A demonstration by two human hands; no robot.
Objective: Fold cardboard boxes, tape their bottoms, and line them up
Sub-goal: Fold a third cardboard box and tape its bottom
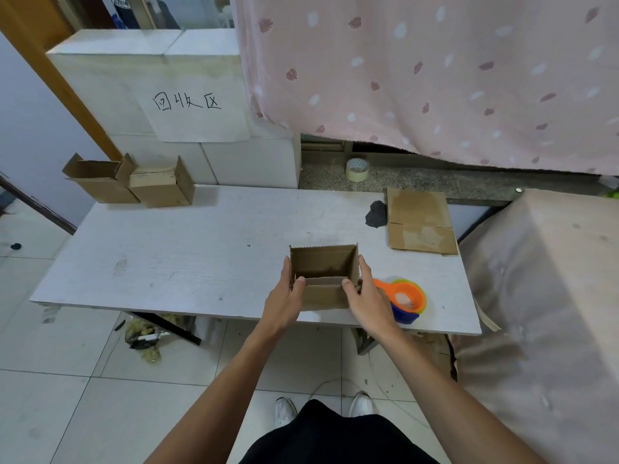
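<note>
The small cardboard box stands open-topped near the front edge of the bench, already squared up. The left hand clamps its left wall and the right hand its right wall, thumbs hooked over the near rim. Whether its bottom is taped cannot be told from here. Just right of the box, partly behind the right hand, lies an orange tape dispenser. Far left of the box, at the bench's back corner, two finished boxes stand side by side, so this looks like the third to join that row. Behind and right of the box lies one flat cardboard blank, still unfolded; beyond it sits one roll of tape.
</note>
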